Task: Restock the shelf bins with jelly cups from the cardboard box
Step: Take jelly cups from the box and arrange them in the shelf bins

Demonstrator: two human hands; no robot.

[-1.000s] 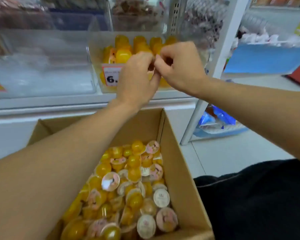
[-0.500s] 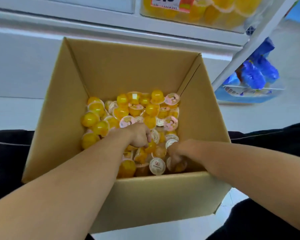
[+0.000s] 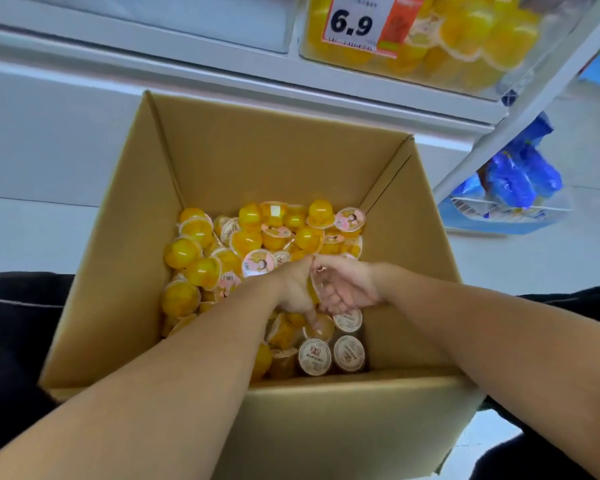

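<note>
Both hands are down in the cardboard box. The left hand and right hand touch, fingers curled around jelly cups. More cups lie all around them.

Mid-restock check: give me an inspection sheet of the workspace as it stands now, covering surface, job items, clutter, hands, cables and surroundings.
Surface: pale floor under the cardboard box; the box is open at the top.
Job's things: jelly cups piled loose in the box, some dome up, some lid up; shelf bin above holds more cups behind a 6.9 price tag.
Clutter: nothing seen.
Hands: left hand and right hand are both down in the box, together, scooping up cups between them.
Cables: nothing seen.
Surroundings: white shelf post; blue packets in a low wire basket to the right.
</note>
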